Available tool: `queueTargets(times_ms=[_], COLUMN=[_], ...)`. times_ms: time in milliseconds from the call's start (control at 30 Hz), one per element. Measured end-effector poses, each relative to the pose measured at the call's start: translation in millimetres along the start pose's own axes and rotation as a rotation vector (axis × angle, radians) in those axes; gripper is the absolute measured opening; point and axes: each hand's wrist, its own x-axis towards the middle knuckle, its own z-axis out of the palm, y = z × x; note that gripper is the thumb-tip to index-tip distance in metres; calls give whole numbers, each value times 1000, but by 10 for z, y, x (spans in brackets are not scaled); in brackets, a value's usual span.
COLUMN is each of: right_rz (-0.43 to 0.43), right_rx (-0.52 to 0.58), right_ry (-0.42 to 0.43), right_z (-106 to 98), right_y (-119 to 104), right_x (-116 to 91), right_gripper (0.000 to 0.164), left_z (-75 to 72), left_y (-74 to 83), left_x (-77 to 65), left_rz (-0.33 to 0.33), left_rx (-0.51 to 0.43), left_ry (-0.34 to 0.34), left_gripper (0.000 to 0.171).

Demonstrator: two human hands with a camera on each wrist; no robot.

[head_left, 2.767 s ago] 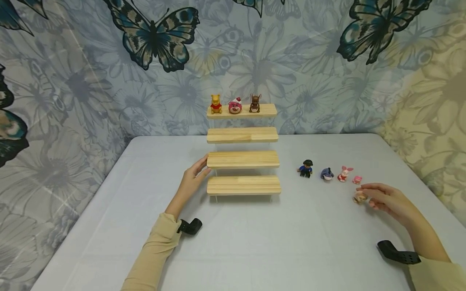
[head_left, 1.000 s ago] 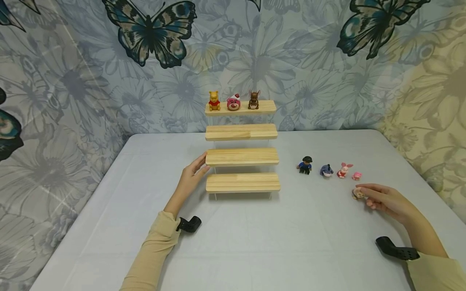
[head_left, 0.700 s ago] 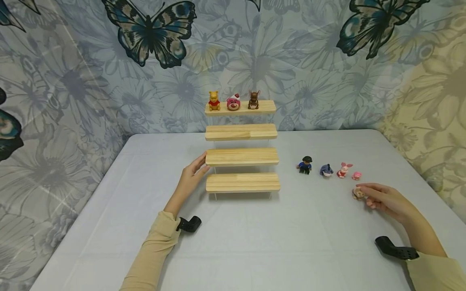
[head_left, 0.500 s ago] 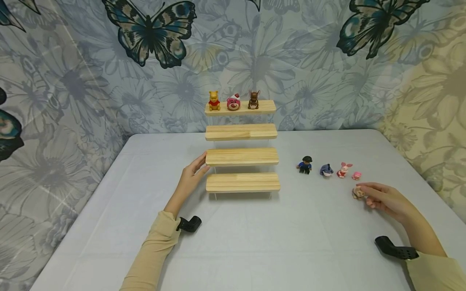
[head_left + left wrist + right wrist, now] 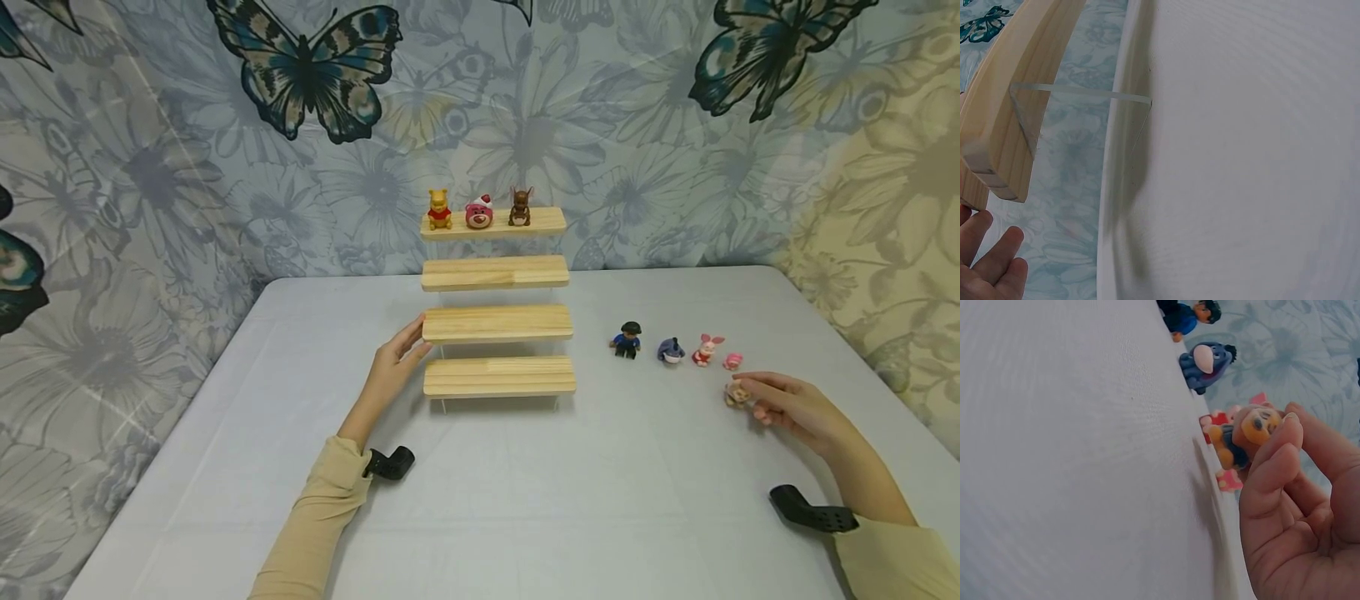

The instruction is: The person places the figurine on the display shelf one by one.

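Four pale wooden planks (image 5: pixel 495 273) are rising in steps at the centre of the head view, and the left hand (image 5: pixel 393 360) is resting loosely spread fingers against the third one's left end. At the right, the right-hand grip (image 5: pixel 798 414) is pinching a small tan-and-dark-blue figurine (image 5: pixel 1230 449) with a yellowish face. Above and left of it, four toy figurines (image 5: pixel 670 352) are standing on the white worktop (image 5: pixel 570 508).
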Motion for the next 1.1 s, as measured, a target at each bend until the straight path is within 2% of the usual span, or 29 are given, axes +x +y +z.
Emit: queueTargets(times_ms=[200,433,700,1100], right_rz=[-9,-29,-26,-84], right_rx=[21,93,140,167], right_ry=[9,1,80,13], right_z=[9,24,73,70], right_y=[-8,-46,-37,-50], right_x=[-3,-4,-22,14], right_gripper=[27,28,27,30], left_z=[-8,-29,-33,-56], left_y=[32,324,326,354], left_x=[-10,-65,-54,-64], left_rz=[-17,3,11,4], left_rx=[-2,-15,-6,3], left_ry=[-3,-10,-17,-17], left_gripper=[50,47,46,47])
